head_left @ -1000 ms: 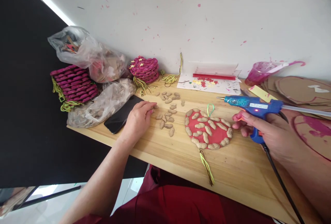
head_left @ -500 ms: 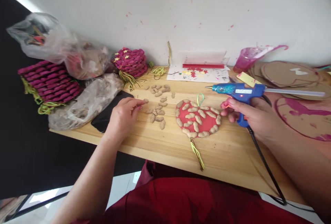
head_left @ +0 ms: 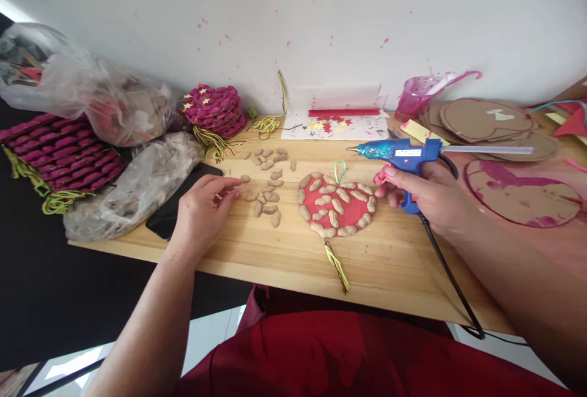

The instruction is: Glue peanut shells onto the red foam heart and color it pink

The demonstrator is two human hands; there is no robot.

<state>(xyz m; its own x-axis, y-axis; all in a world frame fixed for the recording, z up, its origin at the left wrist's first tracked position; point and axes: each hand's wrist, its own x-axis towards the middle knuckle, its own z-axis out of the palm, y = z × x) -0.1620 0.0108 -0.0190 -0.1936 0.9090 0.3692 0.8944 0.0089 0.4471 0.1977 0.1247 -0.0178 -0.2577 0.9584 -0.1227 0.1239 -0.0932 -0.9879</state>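
From my distant seat I am reading the head view as one line across the table (head_left: 275,256), running from 9 to 3 o'clock. The left hand (head_left: 202,210) is resting on the 9 o'clock side, its fingers curling and its thumb and forefinger nearly meeting; a single peanut (head_left: 245,179) is lying right at those fingertips, its long axis pointing roughly from 9 to 3, and I cannot tell whether they are pinching it. The loose peanuts (head_left: 270,209) are spreading from there towards 3 o'clock, so the left hand is clearly sitting nearer to them. Past them, also at 3 o'clock from the left hand, the red shape (head_left: 352,210) is lying flat, carrying more peanuts (head_left: 338,206) around its edge and across its middle, and its tassel (head_left: 337,268) is trailing towards 5. The right hand (head_left: 438,195) is sitting nearer to that shape, which is lying at its 9 o'clock, close to its fingertips. This hand is closing firmly around the handle of the blue glue gun (head_left: 397,150); the gun's long axis is running from 9 to 3, its nozzle pointing to 9 and showing at 12 o'clock from the red shape, while a clear stick (head_left: 488,149) is jutting out towards 3. A dark phone (head_left: 162,216) is lying at 9 o'clock from the left hand.
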